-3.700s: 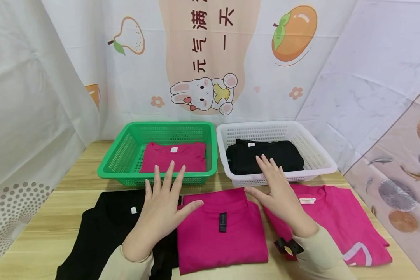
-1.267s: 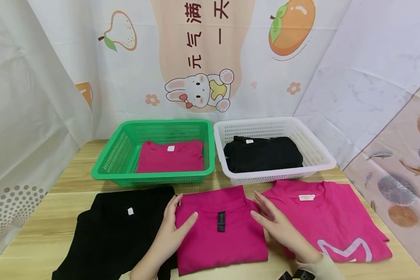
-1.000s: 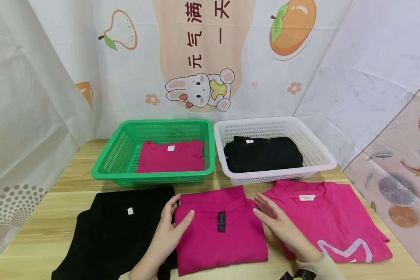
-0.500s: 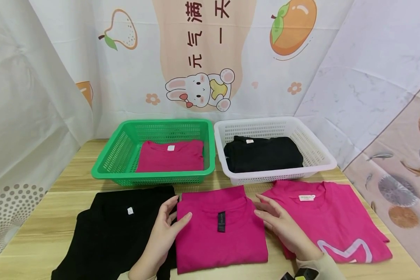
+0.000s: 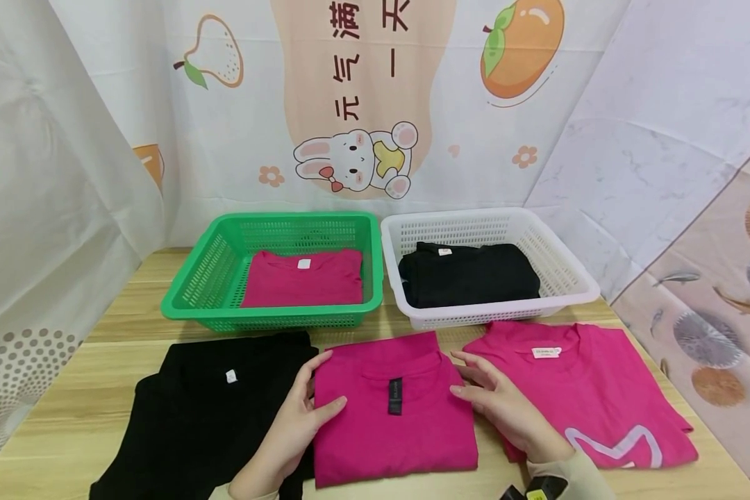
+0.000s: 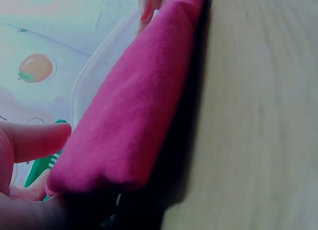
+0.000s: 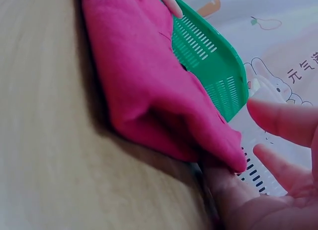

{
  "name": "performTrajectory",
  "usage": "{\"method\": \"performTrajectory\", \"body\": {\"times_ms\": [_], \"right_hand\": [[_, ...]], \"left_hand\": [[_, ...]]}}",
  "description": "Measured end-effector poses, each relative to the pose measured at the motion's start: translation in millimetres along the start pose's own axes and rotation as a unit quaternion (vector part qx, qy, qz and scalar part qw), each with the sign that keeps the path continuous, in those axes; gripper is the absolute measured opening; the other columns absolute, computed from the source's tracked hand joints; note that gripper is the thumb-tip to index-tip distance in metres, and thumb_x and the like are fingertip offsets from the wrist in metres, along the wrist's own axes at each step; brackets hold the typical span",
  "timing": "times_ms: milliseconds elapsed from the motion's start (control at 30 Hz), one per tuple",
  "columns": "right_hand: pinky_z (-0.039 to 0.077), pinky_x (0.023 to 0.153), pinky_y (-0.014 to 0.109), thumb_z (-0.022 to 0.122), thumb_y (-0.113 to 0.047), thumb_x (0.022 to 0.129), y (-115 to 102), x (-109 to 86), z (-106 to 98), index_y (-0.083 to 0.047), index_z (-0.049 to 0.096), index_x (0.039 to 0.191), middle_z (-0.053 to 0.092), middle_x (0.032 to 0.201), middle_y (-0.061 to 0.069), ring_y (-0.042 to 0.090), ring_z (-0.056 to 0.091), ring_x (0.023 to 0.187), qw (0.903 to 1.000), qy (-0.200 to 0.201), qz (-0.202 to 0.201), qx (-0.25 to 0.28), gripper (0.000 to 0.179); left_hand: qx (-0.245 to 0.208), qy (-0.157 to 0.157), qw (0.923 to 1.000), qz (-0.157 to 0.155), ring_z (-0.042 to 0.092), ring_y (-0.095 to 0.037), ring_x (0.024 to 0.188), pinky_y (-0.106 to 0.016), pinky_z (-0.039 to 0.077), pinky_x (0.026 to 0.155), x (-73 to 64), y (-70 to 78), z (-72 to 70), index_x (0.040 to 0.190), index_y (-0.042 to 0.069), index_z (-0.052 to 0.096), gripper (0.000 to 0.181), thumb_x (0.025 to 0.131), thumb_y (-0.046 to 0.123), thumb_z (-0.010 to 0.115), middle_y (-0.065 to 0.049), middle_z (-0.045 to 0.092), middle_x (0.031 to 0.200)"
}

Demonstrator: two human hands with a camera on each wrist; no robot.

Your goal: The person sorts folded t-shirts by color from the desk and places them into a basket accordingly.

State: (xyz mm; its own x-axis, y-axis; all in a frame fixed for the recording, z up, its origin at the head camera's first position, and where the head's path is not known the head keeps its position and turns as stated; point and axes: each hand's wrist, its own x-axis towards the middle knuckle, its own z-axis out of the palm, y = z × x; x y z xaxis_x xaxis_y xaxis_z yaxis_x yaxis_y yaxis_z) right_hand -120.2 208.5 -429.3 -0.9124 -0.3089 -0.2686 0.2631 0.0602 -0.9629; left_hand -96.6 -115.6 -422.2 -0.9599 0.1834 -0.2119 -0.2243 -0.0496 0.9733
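Note:
A folded magenta T-shirt (image 5: 395,430) with a black neck label lies at the table's front middle, between both hands. My left hand (image 5: 290,420) is at its left side. Its thumb reaches over the shirt's upper face, and in the left wrist view a finger lies low by the folded corner. My right hand (image 5: 506,410) is at the right side. In the right wrist view its thumb (image 7: 283,120) stands apart from the cloth, while fingers go in beneath the shirt's edge. A black T-shirt (image 5: 194,417) lies left, a pink T-shirt (image 5: 594,389) with a pale print right.
Behind the shirts stand a green basket (image 5: 275,314) with a folded pink shirt (image 5: 306,281) and a white basket (image 5: 575,292) with folded black clothing (image 5: 475,278). A printed curtain (image 5: 237,160) hangs behind the wooden table (image 5: 56,410).
From spread above the shirts, both hands came down to the sides of the middle magenta shirt. In the last half second the left hand moved slightly inward over its edge. Both baskets stayed put.

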Motion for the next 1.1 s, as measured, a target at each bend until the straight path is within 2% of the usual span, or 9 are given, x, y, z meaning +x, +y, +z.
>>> {"method": "performTrajectory", "body": {"times_ms": [200,433,600,800,900,1000,1100], "right_hand": [[0.050,0.096,0.026,0.065,-0.017,0.095,1.3,0.5,-1.9,-0.009,0.037,0.150,0.041,0.149,0.021,0.020,0.056,0.121,0.9999,-0.007,0.009,-0.003,0.062],[0.043,0.098,0.015,0.069,-0.016,0.092,-0.4,-2.0,0.6,-0.004,0.054,0.138,0.053,0.141,0.006,0.010,0.049,0.124,0.9981,-0.022,-0.026,-0.051,0.051],[0.048,0.096,0.020,0.067,-0.013,0.093,1.9,-2.4,0.8,-0.008,0.059,0.135,0.057,0.134,-0.004,0.005,0.053,0.119,0.9973,-0.048,-0.044,-0.033,0.043],[0.050,0.095,0.022,0.065,-0.012,0.095,4.5,-2.2,1.3,-0.005,0.056,0.138,0.058,0.132,-0.004,0.006,0.055,0.117,0.9966,-0.071,-0.040,-0.010,0.045],[0.052,0.094,0.024,0.064,-0.011,0.095,4.4,-2.8,1.6,-0.003,0.054,0.140,0.057,0.132,-0.003,0.008,0.057,0.116,0.9953,-0.092,-0.030,-0.001,0.047],[0.052,0.094,0.026,0.064,-0.009,0.095,5.1,-1.6,1.1,-0.004,0.053,0.141,0.057,0.133,-0.001,0.011,0.058,0.117,0.9932,-0.114,-0.026,0.006,0.048],[0.053,0.095,0.026,0.063,-0.007,0.094,6.2,0.8,0.3,-0.002,0.051,0.142,0.059,0.133,0.000,0.011,0.060,0.117,0.9909,-0.131,-0.029,0.013,0.049]], "left_hand": [[-0.013,-0.008,0.9999,-0.006,0.062,-0.028,0.114,-0.041,0.059,0.083,0.4,0.7,0.0,0.155,0.023,0.018,0.082,0.091,0.002,0.066,-0.025,0.039,0.144],[-0.014,-0.027,0.9995,-0.008,0.063,-0.027,0.113,-0.042,0.059,0.083,-0.2,-0.4,-1.6,0.154,0.025,0.019,0.084,0.090,0.001,0.066,-0.026,0.042,0.144],[-0.011,-0.046,0.9989,-0.009,0.061,-0.026,0.117,-0.040,0.058,0.085,0.0,-1.7,-1.7,0.154,0.025,0.022,0.080,0.091,0.002,0.065,-0.024,0.042,0.145],[0.005,-0.063,0.9979,-0.017,0.051,-0.027,0.129,-0.035,0.054,0.094,0.5,-2.3,-0.5,0.154,0.023,0.029,0.070,0.095,0.011,0.064,-0.016,0.030,0.156],[0.022,-0.070,0.9971,-0.023,0.053,-0.024,0.126,-0.032,0.052,0.095,0.8,-3.3,-1.2,0.151,0.018,0.036,0.062,0.096,0.016,0.064,-0.015,0.037,0.151],[0.036,-0.080,0.9958,-0.027,0.063,-0.021,0.112,-0.031,0.054,0.089,0.0,-3.7,-1.7,0.145,0.011,0.044,0.054,0.095,0.017,0.065,-0.016,0.051,0.139],[0.053,-0.088,0.9943,-0.029,0.065,-0.019,0.104,-0.029,0.055,0.085,-0.6,-3.7,-1.4,0.141,0.008,0.049,0.051,0.094,0.018,0.066,-0.015,0.055,0.133]]}}
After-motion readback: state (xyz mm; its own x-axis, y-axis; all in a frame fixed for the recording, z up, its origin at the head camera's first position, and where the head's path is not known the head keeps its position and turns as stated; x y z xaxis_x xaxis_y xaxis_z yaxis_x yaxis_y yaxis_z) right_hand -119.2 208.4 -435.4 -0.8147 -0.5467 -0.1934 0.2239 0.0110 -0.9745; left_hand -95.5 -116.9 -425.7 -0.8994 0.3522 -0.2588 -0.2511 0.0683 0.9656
